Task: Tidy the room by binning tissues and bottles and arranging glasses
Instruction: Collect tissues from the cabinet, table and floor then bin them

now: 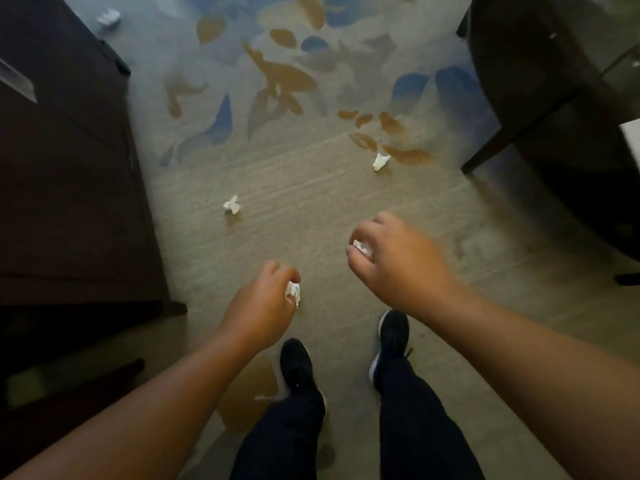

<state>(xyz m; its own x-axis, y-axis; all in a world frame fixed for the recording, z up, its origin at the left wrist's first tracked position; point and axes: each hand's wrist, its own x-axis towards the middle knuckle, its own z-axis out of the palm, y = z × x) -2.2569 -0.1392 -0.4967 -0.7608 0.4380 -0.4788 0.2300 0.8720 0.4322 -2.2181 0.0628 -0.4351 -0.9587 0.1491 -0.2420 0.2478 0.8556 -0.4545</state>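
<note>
I stand on the patterned carpet (pixel 311 188) with the dark cabinet (pixel 69 168) along my left side. My left hand (pixel 263 299) hangs just off the cabinet's near corner, knuckles up, fingers curled, pinching a crumpled tissue (pixel 292 293) whose white edge pokes out below my fingertips. My right hand (pixel 398 258) is farther from the cabinet and a little ahead of the left one. It is clenched around a second tissue (pixel 362 247), of which only a small white lump shows between thumb and fingers.

Three more tissues lie on the carpet. The nearest tissue (pixel 232 205) sits a short way out from the cabinet's front, ahead of my left hand. The middle tissue (pixel 380 161) lies well away from the cabinet, beside the brown leaf shapes in the carpet. The far tissue (pixel 109 18) rests close against the cabinet's far end.

My black shoes (pixel 298 368) are planted below my hands, out from the cabinet's near corner. Across the carpet from the cabinet stands another dark piece of furniture (pixel 554 81); I cannot tell what kind it is.
</note>
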